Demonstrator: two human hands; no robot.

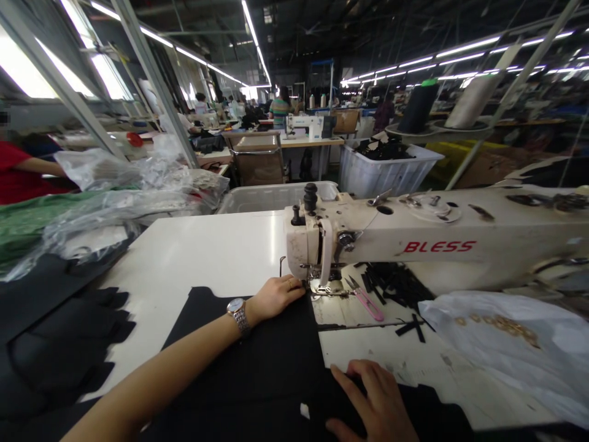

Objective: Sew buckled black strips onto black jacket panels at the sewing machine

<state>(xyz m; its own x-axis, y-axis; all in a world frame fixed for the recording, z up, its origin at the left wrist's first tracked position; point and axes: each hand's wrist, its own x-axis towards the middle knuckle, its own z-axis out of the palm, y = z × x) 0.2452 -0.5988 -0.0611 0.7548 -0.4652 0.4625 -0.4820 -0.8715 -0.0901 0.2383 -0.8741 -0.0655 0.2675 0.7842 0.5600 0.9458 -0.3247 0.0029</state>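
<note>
Black fabric point(257, 368) lies over the front of the white table and reaches up to the needle area of a sewing machine point(442, 236). My left hand point(276, 296), with a watch on the wrist, rests on the fabric's top edge beside the presser foot point(324, 290); its fingers are close together, and whether they pinch the fabric is hidden. Lower right, my right hand point(372, 399) touches the fabric near its right edge with fingers spread. Pink-handled snips point(365, 302) lie just right of the needle area.
Black strips point(391, 285) lie under the machine arm. A white plastic bag point(506, 344) with gold-coloured rings is at the right. Stacked black pieces point(59, 331) and plastic-wrapped goods point(101, 215) are at the left. A person's red sleeve point(18, 172) shows at the far left edge.
</note>
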